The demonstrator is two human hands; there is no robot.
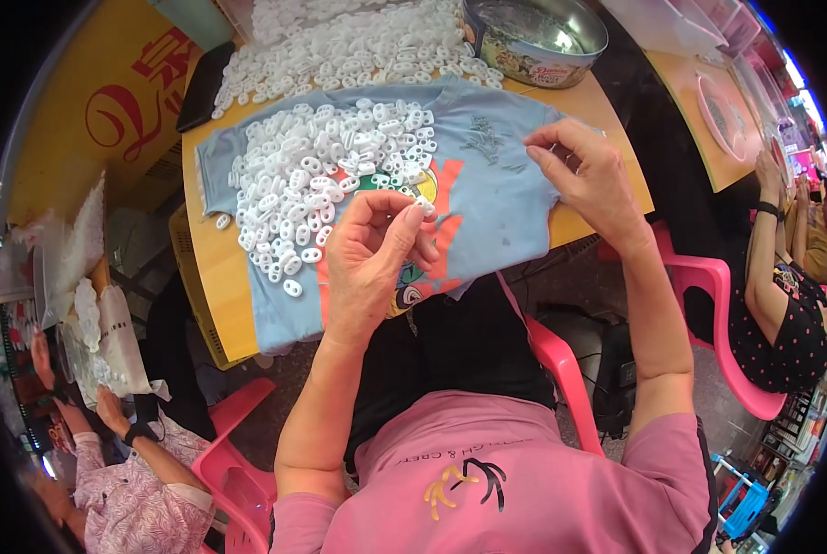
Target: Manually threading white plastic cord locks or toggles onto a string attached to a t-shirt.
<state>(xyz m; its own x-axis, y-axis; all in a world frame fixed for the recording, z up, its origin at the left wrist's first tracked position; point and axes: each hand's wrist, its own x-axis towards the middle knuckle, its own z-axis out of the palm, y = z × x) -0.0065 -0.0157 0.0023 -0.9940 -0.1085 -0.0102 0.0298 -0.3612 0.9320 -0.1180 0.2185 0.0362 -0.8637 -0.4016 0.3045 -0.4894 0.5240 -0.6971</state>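
Between thumb and fingers, my left hand pinches one small white two-hole plastic piece. A heap of the same oval white pieces lies to its left and beyond it, on a blue T-shirt spread over the table. My right hand is raised at the shirt's right side, thumb and forefinger close together. Whatever is at those fingertips is too small to make out. Just left of them, tiny thin grey parts are scattered on the shirt; their kind cannot be told.
A larger pile of white pieces covers the table's far side, beside a round tin and a dark phone-like slab. Pink chairs stand around. Other people sit at left and right, working at their own tables.
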